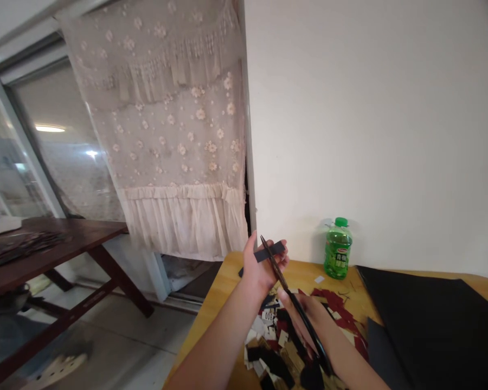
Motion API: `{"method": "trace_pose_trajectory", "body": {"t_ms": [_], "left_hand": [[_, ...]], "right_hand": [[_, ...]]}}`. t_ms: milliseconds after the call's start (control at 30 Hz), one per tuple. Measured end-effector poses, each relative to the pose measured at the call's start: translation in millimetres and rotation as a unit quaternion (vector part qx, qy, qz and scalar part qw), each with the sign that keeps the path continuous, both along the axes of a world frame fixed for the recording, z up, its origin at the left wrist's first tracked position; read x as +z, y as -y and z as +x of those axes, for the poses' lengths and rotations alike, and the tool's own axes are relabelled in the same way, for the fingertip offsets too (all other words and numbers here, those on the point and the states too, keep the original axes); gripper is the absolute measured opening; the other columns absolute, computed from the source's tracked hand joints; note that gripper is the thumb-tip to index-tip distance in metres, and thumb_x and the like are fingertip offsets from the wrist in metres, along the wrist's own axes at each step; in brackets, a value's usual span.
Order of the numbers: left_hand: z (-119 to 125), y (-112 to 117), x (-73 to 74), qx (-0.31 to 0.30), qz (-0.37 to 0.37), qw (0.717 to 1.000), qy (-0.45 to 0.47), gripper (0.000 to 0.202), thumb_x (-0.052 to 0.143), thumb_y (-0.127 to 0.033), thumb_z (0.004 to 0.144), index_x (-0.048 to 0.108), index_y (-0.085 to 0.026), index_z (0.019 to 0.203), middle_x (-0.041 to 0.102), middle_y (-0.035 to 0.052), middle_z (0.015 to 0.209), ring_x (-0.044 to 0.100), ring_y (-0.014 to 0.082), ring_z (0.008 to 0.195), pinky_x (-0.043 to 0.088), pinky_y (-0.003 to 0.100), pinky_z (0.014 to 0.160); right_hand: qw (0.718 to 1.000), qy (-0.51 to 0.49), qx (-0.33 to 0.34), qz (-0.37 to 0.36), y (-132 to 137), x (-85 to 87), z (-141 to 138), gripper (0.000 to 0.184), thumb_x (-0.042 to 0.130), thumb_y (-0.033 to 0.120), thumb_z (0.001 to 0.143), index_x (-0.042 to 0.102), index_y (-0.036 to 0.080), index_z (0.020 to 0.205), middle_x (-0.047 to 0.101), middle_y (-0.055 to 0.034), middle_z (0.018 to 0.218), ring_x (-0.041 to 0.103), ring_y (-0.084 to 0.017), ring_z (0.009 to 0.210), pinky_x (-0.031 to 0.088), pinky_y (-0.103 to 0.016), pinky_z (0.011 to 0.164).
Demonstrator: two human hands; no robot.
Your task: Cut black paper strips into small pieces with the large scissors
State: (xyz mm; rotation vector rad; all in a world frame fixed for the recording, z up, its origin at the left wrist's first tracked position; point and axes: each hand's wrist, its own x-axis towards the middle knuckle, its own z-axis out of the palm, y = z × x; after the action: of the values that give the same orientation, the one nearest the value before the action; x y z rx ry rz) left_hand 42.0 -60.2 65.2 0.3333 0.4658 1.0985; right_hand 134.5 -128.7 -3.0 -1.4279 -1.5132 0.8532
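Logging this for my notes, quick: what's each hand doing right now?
Left hand: closed, holding a black paper strip.
Right hand: closed, holding black scissors.

One wooden desk (228,287) is carrying everything near. One left hand (264,265) is holding one black paper strip (268,253); one right hand (303,314) is holding one pair of black scissors (288,284). One green bottle (338,250) is standing far right; two black sheets (431,325) are lying right; countless paper scraps (268,336) are heaping near. One brown table (65,233) is standing left; one lace curtain (166,135) is hanging far.
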Motion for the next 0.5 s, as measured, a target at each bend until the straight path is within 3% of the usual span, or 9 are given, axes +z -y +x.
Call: {"method": "trace_pose_trajectory", "body": {"t_ms": [200, 367, 500], "left_hand": [[2.2, -3.2, -4.4, 0.006, -0.023, 1.000, -0.001, 0.035, 0.047, -0.043, 0.080, 0.048, -0.014, 0.060, 0.061, 0.0123, 0.070, 0.059, 0.0191, 0.059, 0.043, 0.028, 0.055], [4.4, -6.1, -9.4, 0.023, -0.047, 0.999, 0.016, 0.032, 0.044, -0.039, 0.082, 0.046, -0.015, 0.061, 0.059, 0.0097, 0.065, 0.057, 0.0169, 0.055, 0.043, 0.026, 0.052], [5.6, -9.0, -14.4, 0.037, -0.060, 0.997, 0.027, 0.028, 0.042, -0.036, 0.084, 0.048, -0.014, 0.067, 0.056, 0.0078, 0.061, 0.054, 0.0156, 0.051, 0.041, 0.025, 0.050]], "right_hand": [[0.997, -0.047, -0.006, -0.068, -3.5, -10.8, 3.1, 0.050, 0.050, 0.067, 0.071, 0.037, 0.022, 0.050, 0.034, 0.0052, 0.036, 0.033, -0.011, 0.032, 0.027, -0.025, 0.033], [0.998, -0.049, -0.005, -0.028, -7.7, -15.5, 5.6, 0.051, 0.049, 0.070, 0.068, 0.036, 0.023, 0.051, 0.037, 0.0038, 0.039, 0.039, -0.013, 0.037, 0.031, -0.025, 0.036], [0.994, -0.064, -0.013, -0.082, -9.1, -22.4, 4.2, 0.055, 0.042, 0.075, 0.068, 0.035, 0.023, 0.051, 0.035, 0.0045, 0.037, 0.035, -0.012, 0.031, 0.029, -0.025, 0.033]]}}
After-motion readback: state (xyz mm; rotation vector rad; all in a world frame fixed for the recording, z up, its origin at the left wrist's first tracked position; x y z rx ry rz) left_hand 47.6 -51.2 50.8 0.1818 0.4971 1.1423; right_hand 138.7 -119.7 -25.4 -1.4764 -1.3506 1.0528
